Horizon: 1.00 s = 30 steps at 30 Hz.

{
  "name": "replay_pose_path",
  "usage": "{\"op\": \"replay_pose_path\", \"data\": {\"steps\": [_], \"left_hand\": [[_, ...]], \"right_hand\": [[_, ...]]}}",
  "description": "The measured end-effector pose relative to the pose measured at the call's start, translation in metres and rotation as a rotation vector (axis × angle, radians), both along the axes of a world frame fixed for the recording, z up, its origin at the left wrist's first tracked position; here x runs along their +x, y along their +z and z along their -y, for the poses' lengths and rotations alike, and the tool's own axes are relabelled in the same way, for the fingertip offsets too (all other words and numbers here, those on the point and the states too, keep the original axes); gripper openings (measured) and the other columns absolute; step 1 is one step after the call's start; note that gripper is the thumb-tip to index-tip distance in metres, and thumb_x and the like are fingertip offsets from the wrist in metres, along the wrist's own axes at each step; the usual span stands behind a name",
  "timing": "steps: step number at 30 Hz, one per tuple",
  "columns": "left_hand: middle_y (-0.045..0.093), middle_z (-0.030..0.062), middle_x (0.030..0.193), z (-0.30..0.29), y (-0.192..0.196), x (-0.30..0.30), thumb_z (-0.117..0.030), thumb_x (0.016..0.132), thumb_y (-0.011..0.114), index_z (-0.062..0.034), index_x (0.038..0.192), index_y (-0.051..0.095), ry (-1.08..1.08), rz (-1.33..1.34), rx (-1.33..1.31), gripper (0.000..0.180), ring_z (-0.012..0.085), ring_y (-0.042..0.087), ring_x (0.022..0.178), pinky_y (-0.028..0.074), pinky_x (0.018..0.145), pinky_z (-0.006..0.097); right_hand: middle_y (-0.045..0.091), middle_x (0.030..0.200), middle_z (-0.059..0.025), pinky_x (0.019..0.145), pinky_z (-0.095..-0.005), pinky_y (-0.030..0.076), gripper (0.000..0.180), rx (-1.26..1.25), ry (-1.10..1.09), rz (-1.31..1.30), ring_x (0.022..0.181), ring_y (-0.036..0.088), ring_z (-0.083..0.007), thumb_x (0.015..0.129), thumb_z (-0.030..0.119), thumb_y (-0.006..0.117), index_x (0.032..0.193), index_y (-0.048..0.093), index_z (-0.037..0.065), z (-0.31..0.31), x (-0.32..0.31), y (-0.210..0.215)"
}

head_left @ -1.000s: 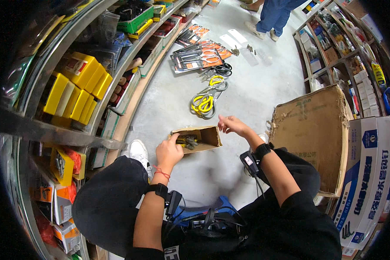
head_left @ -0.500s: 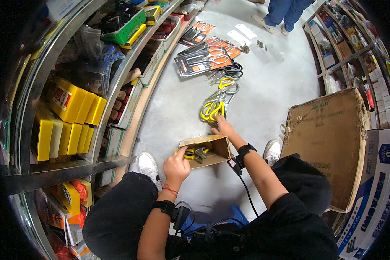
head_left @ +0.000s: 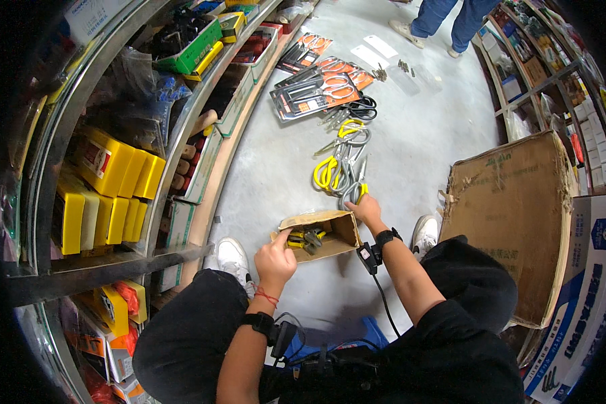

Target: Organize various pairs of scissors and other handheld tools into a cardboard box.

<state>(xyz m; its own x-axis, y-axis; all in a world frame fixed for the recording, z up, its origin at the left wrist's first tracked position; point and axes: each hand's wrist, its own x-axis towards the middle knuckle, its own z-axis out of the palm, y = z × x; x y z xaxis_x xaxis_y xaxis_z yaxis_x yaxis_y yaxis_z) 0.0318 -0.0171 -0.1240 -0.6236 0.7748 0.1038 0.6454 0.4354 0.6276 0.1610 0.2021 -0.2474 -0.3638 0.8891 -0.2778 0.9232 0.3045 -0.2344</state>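
Note:
My left hand grips the left edge of a small open cardboard box above the floor. Inside the box lie several pliers with yellow and dark handles. Just beyond its right corner, my right hand is closed on the handle of a pair of scissors, near the close end of a scissors pile; the fingers partly hide the handle. Other scissors with yellow handles and grey handles lie overlapped there. Farther off are black-handled scissors and carded scissors with orange backing.
Shelves with yellow boxes and trays of tools line the left. A big cardboard box stands at the right, beside a blue and white carton. White cards and small metal pieces lie far off, near a standing person's legs.
My right hand has drawn back toward me and to the right, with scissors now in its fingers. The pile has spread out. My left hand stays on the box.

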Motion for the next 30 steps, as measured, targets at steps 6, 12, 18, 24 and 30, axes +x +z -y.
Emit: {"op": "replay_pose_path", "data": {"steps": [6, 12, 18, 24, 30], "left_hand": [[0.051, 0.0187, 0.056, 0.0, -0.003, 0.002, -0.01, 0.058, 0.04, -0.0088, 0.087, 0.056, 0.016, 0.002, 0.023, 0.033, 0.0345, 0.05, 0.049, 0.041, 0.049, 0.042], [0.051, 0.0188, 0.055, -0.001, -0.004, 0.001, -0.01, 0.059, 0.04, -0.0113, 0.087, 0.056, 0.039, 0.009, 0.031, 0.032, 0.0344, 0.05, 0.05, 0.041, 0.05, 0.042], [0.052, 0.0176, 0.058, -0.005, 0.001, -0.002, -0.009, 0.061, 0.04, -0.0145, 0.086, 0.054, 0.025, -0.024, 0.02, 0.03, 0.0338, 0.051, 0.053, 0.041, 0.051, 0.041], [0.055, 0.0168, 0.064, -0.009, 0.008, 0.0, -0.011, 0.063, 0.041, -0.0125, 0.085, 0.054, 0.064, -0.083, -0.079, 0.026, 0.0326, 0.053, 0.059, 0.042, 0.054, 0.041], [0.044, 0.0107, 0.092, -0.008, 0.03, -0.001, -0.012, 0.061, 0.047, -0.0096, 0.079, 0.055, 0.063, -0.167, -0.11, 0.019, 0.0272, 0.047, 0.082, 0.041, 0.064, 0.037]], "right_hand": [[0.055, 0.075, -0.0196, 0.063, -0.0361, 0.043, 0.043, -0.008, -0.198, -0.207, 0.07, 0.054, -0.0312, 0.053, 0.025, 0.067, 0.079, 0.049, -0.004, -0.001, 0.004, -0.034], [0.055, 0.072, -0.0187, 0.062, -0.0354, 0.043, 0.036, -0.278, -0.367, -0.308, 0.069, 0.054, -0.0293, 0.05, 0.018, 0.056, 0.079, 0.051, -0.003, -0.02, 0.015, 0.0], [0.055, 0.067, -0.0153, 0.058, -0.036, 0.043, 0.041, 0.188, -0.097, -0.258, 0.064, 0.054, -0.0283, 0.05, 0.031, 0.064, 0.074, 0.051, 0.0, -0.046, 0.043, 0.084], [0.054, 0.064, -0.0121, 0.051, -0.0338, 0.042, 0.039, 0.613, 0.316, -0.254, 0.06, 0.053, -0.0267, 0.054, 0.035, 0.063, 0.071, 0.049, 0.003, -0.034, 0.065, 0.219], [0.049, 0.056, -0.0085, 0.044, -0.0316, 0.038, 0.049, 0.713, 0.419, -0.446, 0.05, 0.05, -0.0235, 0.05, 0.045, 0.066, 0.068, 0.045, 0.004, 0.031, 0.086, 0.303]]}}
